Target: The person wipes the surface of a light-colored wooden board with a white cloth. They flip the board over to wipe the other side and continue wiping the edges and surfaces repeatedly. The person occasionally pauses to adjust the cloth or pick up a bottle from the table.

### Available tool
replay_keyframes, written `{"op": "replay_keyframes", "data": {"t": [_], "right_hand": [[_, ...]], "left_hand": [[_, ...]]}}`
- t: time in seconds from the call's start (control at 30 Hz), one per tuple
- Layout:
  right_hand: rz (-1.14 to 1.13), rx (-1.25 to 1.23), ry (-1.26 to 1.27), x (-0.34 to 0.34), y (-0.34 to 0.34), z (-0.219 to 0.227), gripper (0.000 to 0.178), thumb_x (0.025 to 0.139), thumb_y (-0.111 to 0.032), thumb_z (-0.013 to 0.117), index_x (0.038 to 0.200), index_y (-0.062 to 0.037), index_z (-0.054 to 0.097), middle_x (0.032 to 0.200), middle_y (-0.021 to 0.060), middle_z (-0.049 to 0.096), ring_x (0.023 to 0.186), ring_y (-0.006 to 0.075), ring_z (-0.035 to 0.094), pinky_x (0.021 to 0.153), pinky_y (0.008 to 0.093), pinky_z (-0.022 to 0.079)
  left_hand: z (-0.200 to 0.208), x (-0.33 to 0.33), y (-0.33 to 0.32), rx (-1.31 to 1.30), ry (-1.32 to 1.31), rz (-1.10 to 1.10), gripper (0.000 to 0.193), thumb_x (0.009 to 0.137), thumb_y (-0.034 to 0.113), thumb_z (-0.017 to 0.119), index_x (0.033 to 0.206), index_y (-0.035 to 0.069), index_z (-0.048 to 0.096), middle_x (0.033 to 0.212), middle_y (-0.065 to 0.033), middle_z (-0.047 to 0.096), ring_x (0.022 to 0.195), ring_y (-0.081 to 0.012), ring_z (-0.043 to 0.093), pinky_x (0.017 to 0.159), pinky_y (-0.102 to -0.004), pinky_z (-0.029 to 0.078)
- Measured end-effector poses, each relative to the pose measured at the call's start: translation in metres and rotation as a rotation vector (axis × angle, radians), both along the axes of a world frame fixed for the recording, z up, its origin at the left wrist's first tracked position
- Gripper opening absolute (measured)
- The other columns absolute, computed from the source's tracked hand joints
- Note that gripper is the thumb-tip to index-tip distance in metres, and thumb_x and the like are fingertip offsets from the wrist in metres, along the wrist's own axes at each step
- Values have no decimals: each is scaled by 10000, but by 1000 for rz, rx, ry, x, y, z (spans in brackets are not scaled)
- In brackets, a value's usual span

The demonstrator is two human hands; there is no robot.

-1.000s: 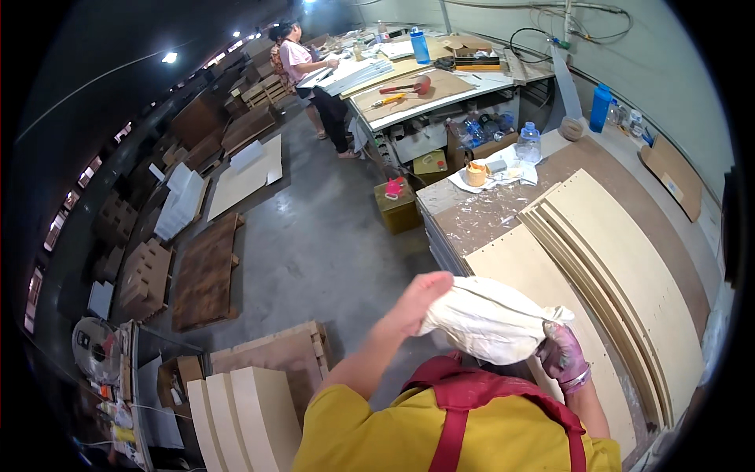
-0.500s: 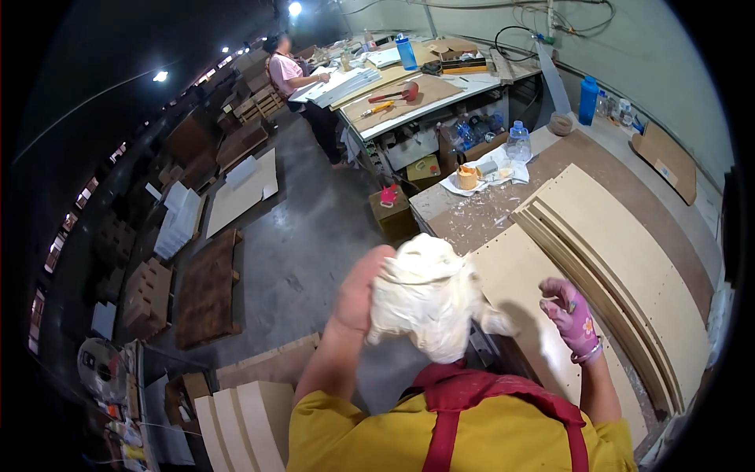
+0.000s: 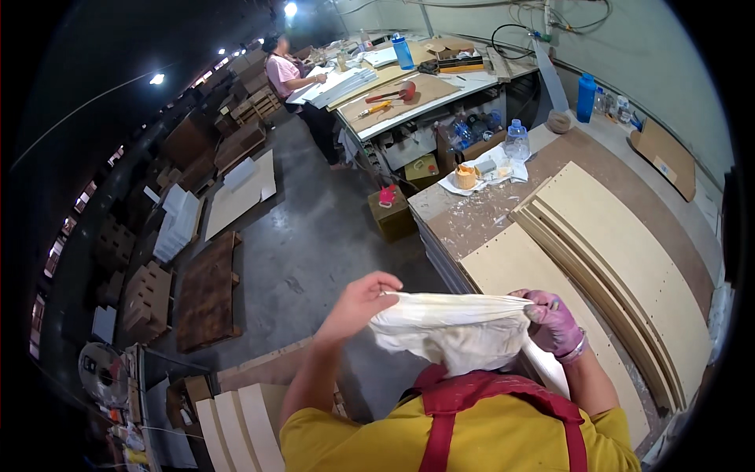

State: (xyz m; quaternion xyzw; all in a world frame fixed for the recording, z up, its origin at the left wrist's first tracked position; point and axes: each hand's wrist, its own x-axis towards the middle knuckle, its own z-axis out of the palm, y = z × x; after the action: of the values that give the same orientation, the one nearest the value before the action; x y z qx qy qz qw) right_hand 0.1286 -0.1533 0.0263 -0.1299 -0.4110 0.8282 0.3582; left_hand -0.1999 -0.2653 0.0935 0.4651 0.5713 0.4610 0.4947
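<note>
A white, stained cloth [image 3: 452, 326] is stretched sideways in front of my chest, its upper edge pulled into a taut band and the lower part hanging loose. At the left end, my bare left hand [image 3: 363, 303] pinches it between thumb and fingers. My right hand [image 3: 555, 324], in a pink fingerless glove, grips the opposite corner. Below the right hand and partly hidden by it lies a pale board [image 3: 511, 256] on the workbench. A stack of curved boards [image 3: 605, 259] rests just beyond that hand.
Shavings, an orange cup [image 3: 465, 178] and a clear jug [image 3: 517, 141] sit on the bench. A blue bottle [image 3: 586, 98] stands farther back. Another person [image 3: 287, 75] works at the far table. A wooden pallet [image 3: 208, 291] and cut panels [image 3: 252, 417] are at left.
The bunched cloth has been spread out between both hands. My right hand has moved left and taken hold of its right end; my left hand now grips its left end.
</note>
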Motion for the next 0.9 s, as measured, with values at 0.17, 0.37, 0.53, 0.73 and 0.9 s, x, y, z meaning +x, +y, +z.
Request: {"op": "replay_keyframes", "data": {"t": [0.17, 0.37, 0.53, 0.73, 0.9], "right_hand": [[-191, -49, 10, 4, 6, 57, 354, 797, -259, 668, 1015, 12, 596, 1069, 167, 599, 875, 250, 608, 802, 379, 512], [149, 99, -263, -53, -15, 56, 211, 819, -206, 650, 755, -13, 594, 1032, 127, 591, 866, 181, 570, 732, 304, 471], [131, -43, -16, -78, -22, 64, 198, 796, -172, 655, 699, -52, 531, 1062, 137, 576, 952, 223, 550, 855, 357, 440], [-125, -16, -125, -33, -8, 14, 299, 809, -233, 627, 1014, -22, 576, 1058, 123, 604, 1010, 218, 575, 888, 376, 476], [-47, 246, -481, -18, 1, -30, 568, 787, -353, 689, 1255, -130, 457, 1278, 43, 481, 1066, 163, 542, 865, 310, 462]], "left_hand": [[-58, -53, -18, -172, 898, 76, 276, 847, 151, 634, 1100, 50, 588, 1035, -29, 624, 899, -160, 585, 810, -290, 467], [-74, 16, 18, 61, 273, -58, 658, 865, 165, 615, 1431, 106, 284, 1443, -134, 343, 1313, -237, 348, 1027, -332, 349], [-137, 55, -12, -12, -272, -221, 621, 905, 264, 593, 1390, 35, 281, 1389, -136, 359, 1269, -230, 360, 1039, -342, 328], [-59, 80, -34, -9, -835, 76, 414, 947, 297, 525, 1243, 8, 503, 1187, -114, 579, 1069, -181, 570, 921, -323, 457], [-69, 41, -22, -87, -903, 155, 347, 926, 364, 532, 1062, 50, 585, 942, -58, 642, 821, -143, 628, 752, -282, 512]]}}
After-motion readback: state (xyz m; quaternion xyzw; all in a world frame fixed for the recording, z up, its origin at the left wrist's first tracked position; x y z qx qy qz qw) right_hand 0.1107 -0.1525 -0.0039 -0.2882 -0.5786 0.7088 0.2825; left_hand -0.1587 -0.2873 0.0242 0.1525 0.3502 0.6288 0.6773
